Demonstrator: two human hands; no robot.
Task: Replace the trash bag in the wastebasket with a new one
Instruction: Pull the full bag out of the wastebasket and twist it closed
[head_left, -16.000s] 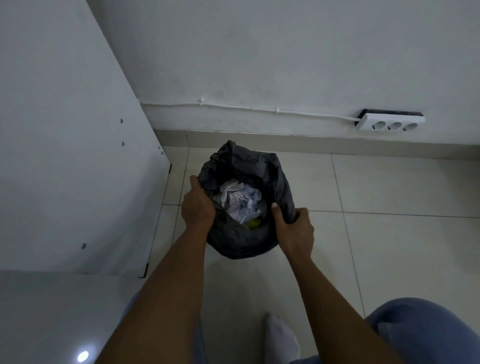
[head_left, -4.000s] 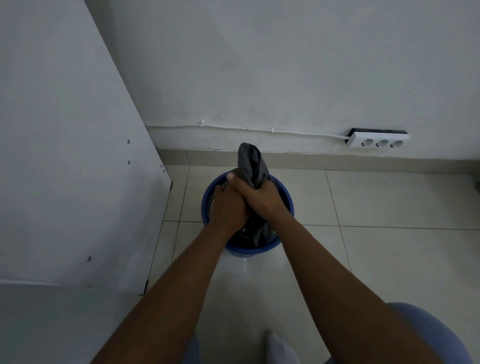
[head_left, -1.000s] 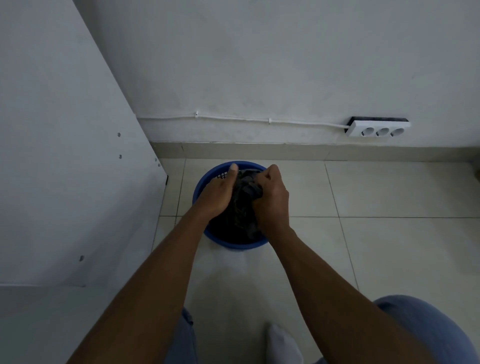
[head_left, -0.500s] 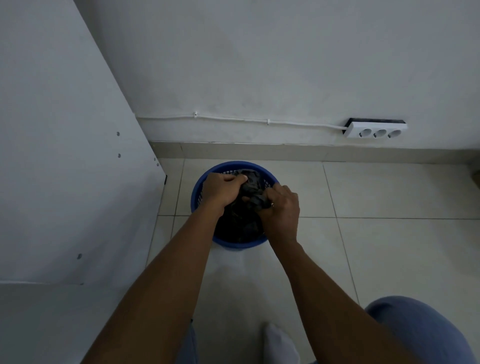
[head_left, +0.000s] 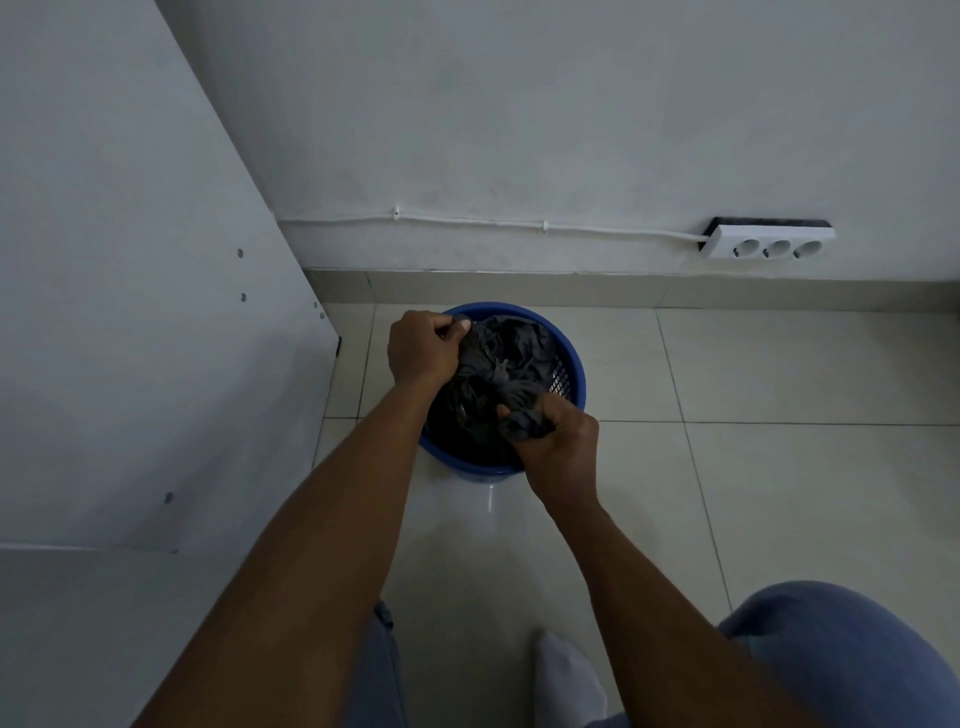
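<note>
Since a moment ago both hands have pulled apart: left hand (head_left: 423, 352) and right hand (head_left: 558, 441) each clench bunched edges of the dark grey trash bag (head_left: 493, 374), crumpled inside the blue mesh wastebasket (head_left: 569, 374).

I see a round blue wastebasket (head_left: 563, 358) with a mesh wall, standing upright on the tiled floor near the wall. Dark grey trash bag (head_left: 498, 364) sits inside it, crumpled and bunched, not spread over the rim. One bag edge is pulled up at the basket's left-far rim, another gathered at the near-right rim. Blue rim is bare all round where visible.
</note>
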